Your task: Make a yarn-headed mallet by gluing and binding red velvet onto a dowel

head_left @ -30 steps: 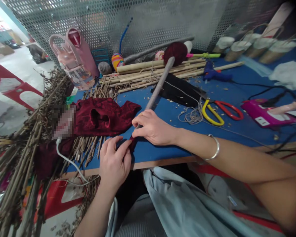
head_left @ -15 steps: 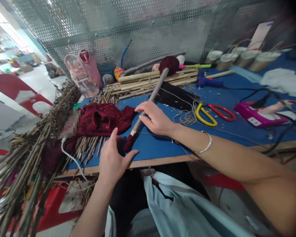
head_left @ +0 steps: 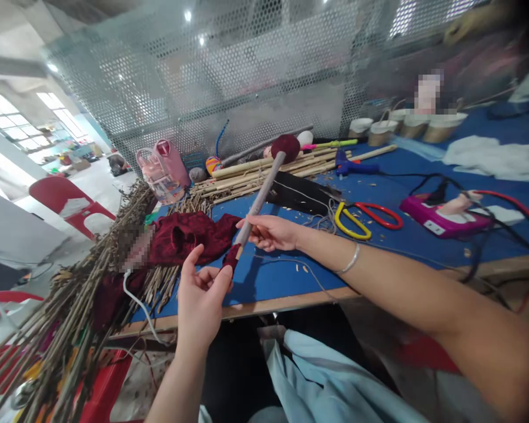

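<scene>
Across the left side of a blue worktable (head_left: pixel 268 282), we see dry stalks (head_left: pixel 83 299) fanned past the near edge, with a crumpled dark red cloth (head_left: pixel 194 235) resting just right of them. To its near right, our left hand (head_left: pixel 199 308) pinches a dark red wrapping (head_left: pixel 230 259) between the thumb and curled fingers, the index finger raised away. The wrapping covers the near end of a grey stick (head_left: pixel 263 197), which slants toward the far right.

Farther right, our right hand (head_left: pixel 277 233) steadies the stick, thumb and index finger close against its shaft above the wrapping, the other fingers folded loosely beside it. We judge that a light, steady hold there lets the left thumb press the wrapping flat and snug; a hard squeeze could bunch it or twist the shaft. The wrapped end is best supported close to the pinch, clear of the cloth.

Beyond both hands, the stick's far end overlaps a dark red ball (head_left: pixel 290 145) in our view; we cannot tell whether they touch. To the right lie scissors (head_left: pixel 359 236), a blue glue gun (head_left: pixel 357 168) farther off, and a purple power strip (head_left: pixel 458 227).
</scene>
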`<move>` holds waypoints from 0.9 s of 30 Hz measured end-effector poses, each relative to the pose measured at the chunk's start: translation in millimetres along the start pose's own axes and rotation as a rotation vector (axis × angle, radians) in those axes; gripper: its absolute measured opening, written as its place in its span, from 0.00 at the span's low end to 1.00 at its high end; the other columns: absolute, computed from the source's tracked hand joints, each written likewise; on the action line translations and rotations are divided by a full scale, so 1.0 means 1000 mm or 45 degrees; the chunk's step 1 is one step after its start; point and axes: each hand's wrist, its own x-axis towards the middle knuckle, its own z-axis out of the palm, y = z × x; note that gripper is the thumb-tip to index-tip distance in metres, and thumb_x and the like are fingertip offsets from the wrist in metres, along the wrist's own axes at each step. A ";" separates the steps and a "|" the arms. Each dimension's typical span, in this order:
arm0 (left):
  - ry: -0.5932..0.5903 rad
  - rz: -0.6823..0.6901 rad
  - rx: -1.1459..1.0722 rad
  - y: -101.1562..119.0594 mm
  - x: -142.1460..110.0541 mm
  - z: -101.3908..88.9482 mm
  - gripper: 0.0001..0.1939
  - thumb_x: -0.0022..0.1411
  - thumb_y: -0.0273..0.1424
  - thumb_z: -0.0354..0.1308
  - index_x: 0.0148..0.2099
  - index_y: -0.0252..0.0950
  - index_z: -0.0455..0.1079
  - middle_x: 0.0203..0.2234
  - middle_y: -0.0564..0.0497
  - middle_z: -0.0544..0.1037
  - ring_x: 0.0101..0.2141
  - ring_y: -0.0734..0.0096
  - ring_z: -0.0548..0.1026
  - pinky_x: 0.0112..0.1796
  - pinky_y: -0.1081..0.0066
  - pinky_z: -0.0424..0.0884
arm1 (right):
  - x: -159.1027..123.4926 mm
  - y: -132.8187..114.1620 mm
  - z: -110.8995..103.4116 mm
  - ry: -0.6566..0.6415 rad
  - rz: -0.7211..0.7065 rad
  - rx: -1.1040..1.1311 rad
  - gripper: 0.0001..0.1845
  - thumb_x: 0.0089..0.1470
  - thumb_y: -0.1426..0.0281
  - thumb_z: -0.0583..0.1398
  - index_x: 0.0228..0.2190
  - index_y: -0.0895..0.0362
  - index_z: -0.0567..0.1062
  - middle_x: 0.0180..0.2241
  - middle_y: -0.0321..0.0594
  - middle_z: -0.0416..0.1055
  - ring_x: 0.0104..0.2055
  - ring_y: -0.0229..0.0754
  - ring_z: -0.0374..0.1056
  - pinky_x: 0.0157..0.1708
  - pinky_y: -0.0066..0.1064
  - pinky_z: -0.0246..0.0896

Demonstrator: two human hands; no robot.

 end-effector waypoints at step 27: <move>-0.064 0.457 0.164 -0.007 0.014 -0.016 0.34 0.62 0.55 0.36 0.56 0.38 0.65 0.59 0.42 0.63 0.58 0.58 0.62 0.56 0.58 0.59 | 0.007 0.008 -0.005 0.081 -0.113 0.197 0.05 0.42 0.70 0.56 0.23 0.59 0.66 0.10 0.29 0.58 0.11 0.29 0.47 0.10 0.20 0.38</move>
